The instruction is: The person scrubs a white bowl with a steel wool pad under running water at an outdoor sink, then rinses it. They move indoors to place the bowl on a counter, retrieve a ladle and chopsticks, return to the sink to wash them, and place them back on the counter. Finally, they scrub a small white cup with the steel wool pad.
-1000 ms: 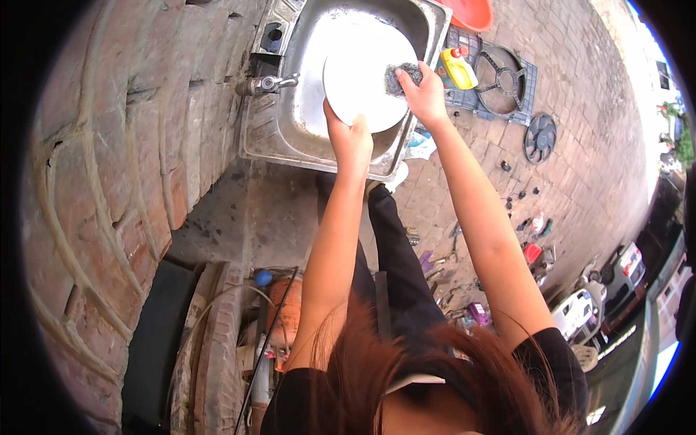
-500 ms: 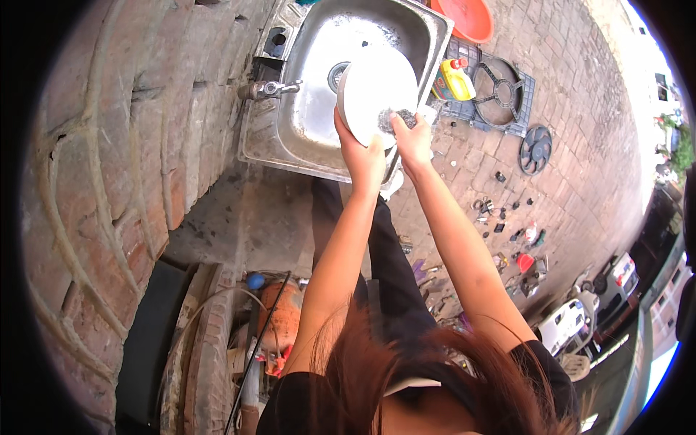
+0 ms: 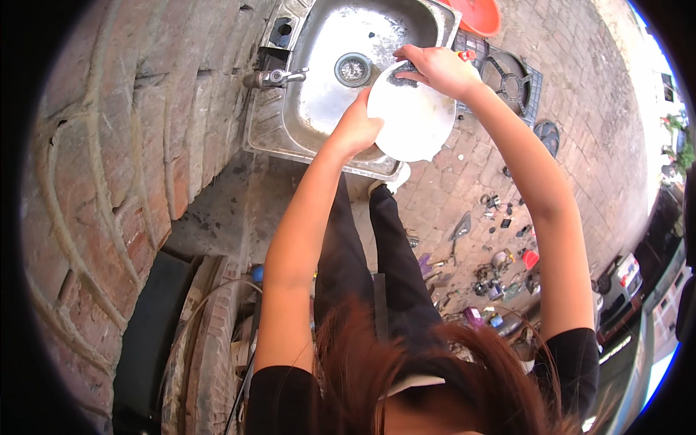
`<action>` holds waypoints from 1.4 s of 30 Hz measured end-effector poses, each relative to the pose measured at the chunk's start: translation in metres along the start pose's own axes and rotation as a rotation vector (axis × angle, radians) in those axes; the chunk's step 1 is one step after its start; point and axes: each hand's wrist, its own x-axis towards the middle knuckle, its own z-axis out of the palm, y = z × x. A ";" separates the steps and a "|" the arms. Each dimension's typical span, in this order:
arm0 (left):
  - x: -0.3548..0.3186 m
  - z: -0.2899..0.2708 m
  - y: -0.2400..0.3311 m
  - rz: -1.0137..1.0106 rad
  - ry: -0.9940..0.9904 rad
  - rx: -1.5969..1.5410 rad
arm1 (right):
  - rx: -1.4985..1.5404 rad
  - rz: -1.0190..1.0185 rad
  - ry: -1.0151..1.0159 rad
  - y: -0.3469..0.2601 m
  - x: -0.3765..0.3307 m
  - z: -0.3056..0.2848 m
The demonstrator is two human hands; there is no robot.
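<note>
Head view: the left hand (image 3: 357,128), arm extended, grips a white dish (image 3: 418,119) by its left edge; the right hand (image 3: 444,70), elbow bent outward, clasps a dark scouring pad (image 3: 404,75) near its far edge. The dish is above the near-right rim of a metal sink (image 3: 270,135) with a round drain (image 3: 353,69).

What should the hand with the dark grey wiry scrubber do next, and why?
Perhaps the right hand should slide the dark grey wiry scrubber toward the near edge of the round white dish: it sits by the far edge, while the left hand holds the left side.
</note>
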 end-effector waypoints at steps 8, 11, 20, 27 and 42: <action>-0.003 0.007 -0.028 -0.049 0.189 -0.333 | 0.288 0.775 0.498 -0.033 -0.053 0.069; -0.005 0.005 -0.034 -0.138 0.222 -0.367 | 0.455 0.723 0.725 -0.062 -0.041 0.061; -0.005 -0.002 -0.045 -0.104 0.132 -0.528 | 0.044 0.270 0.337 -0.086 -0.029 0.053; 0.005 0.002 -0.042 -0.137 0.017 -0.503 | 0.538 0.477 0.524 -0.074 0.002 0.076; 0.025 0.004 -0.031 0.295 0.530 0.631 | 0.587 0.623 0.537 -0.062 -0.012 0.123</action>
